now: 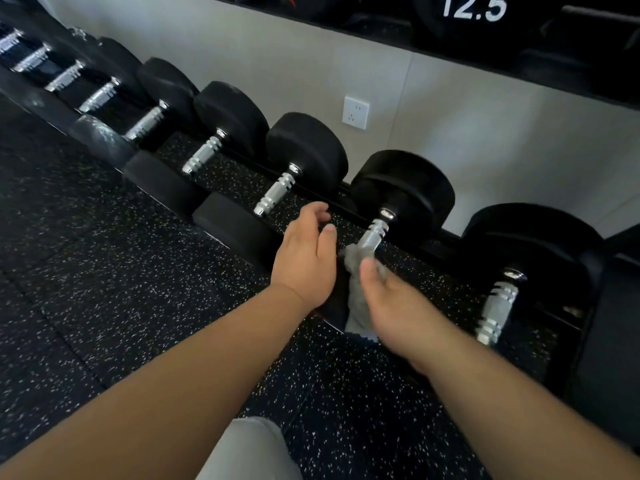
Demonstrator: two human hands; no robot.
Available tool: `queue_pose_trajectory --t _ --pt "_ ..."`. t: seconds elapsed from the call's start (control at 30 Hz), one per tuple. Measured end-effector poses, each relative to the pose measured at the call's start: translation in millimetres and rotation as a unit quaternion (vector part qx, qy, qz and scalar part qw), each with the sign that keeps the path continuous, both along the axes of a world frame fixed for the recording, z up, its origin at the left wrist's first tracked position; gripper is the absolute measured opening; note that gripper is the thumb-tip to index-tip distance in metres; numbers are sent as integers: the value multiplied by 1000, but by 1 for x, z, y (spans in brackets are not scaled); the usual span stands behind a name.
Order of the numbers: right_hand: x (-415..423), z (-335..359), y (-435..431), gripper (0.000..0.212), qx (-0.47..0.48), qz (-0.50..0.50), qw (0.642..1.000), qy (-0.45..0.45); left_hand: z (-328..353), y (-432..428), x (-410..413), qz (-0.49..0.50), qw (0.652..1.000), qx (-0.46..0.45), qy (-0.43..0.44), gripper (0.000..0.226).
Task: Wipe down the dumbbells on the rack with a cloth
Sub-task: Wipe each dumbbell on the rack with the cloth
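Note:
A row of black dumbbells with chrome handles lies on a low rack, running from upper left to lower right. My right hand [398, 303] holds a grey cloth [362, 296] against the near end of one dumbbell's chrome handle [375, 232]. The cloth hangs down over that dumbbell's near head, which is mostly hidden. My left hand [306, 256] hovers just left of the cloth with its fingers loosely curled, holding nothing. The neighbouring dumbbell [306, 150] lies to the left, and another dumbbell [498, 310] lies to the right.
The black speckled rubber floor [104, 271] stretches to the left and below. A grey wall with a white socket [355, 112] stands behind the rack. An upper shelf holds a dumbbell marked 12.5 [474, 8]. My grey trouser leg [249, 452] shows at the bottom.

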State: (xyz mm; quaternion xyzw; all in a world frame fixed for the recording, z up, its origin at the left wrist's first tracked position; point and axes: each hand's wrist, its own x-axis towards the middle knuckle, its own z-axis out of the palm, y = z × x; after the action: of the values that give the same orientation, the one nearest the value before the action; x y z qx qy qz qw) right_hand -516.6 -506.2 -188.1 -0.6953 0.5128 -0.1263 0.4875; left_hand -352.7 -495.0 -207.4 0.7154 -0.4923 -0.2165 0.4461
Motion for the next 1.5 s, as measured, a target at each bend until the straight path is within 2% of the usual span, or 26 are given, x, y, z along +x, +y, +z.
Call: queue_pose_trajectory --t 0.07,0.13,0.3,0.4,0.47,0.53,0.63,0.73,0.8,0.9,0.97,1.03,1.1,1.17,1.27,1.33,1.4,1.5 --pt "0 -10 25 60 -46 -2 999 -6 -2 1 0 1 999 -14 37 47" --pt "4 -21 36 60 -67 -48 996 -22 -2 0 2 8 997 -24 75 44" --pt "43 -32 29 73 -180 -111 975 70 -2 -2 8 24 985 -21 171 36" --pt "35 -36 45 65 -265 -58 960 74 5 5 12 63 961 -43 265 38" --pt "12 -44 57 63 -330 28 940 86 3 16 16 73 960 -45 266 38" --pt "-5 -47 64 65 -354 87 926 100 -11 36 23 64 970 -29 232 36" --pt "6 -44 52 61 -397 100 899 152 -36 67 41 73 988 13 137 35" --pt "41 -26 29 49 -474 139 850 181 -62 101 37 69 994 62 51 51" --pt "63 -15 17 47 -500 186 827 178 -73 117 21 34 994 74 78 69" --pt "59 -13 9 41 -493 216 826 168 -81 117 -6 39 984 60 163 87" --pt "33 -22 19 40 -488 209 835 148 -80 112 -20 94 960 64 254 86" --pt "9 -30 37 51 -481 189 842 151 -76 111 -34 136 946 85 282 81" --pt "3 -37 47 62 -483 181 839 172 -76 111 -40 137 955 129 227 78" --pt "15 -36 40 63 -503 203 814 208 -83 114 -44 156 956 155 196 76" --pt "58 -20 16 48 -522 247 772 266 -87 111 -31 224 931 153 243 70" --pt "89 -16 8 39 -509 267 753 321 -82 105 -16 260 928 124 237 69" --pt "112 -17 8 41 -498 273 743 354 -70 104 5 263 947 91 161 70" --pt "114 -14 12 44 -515 262 745 333 -48 101 46 209 977 29 -45 65"
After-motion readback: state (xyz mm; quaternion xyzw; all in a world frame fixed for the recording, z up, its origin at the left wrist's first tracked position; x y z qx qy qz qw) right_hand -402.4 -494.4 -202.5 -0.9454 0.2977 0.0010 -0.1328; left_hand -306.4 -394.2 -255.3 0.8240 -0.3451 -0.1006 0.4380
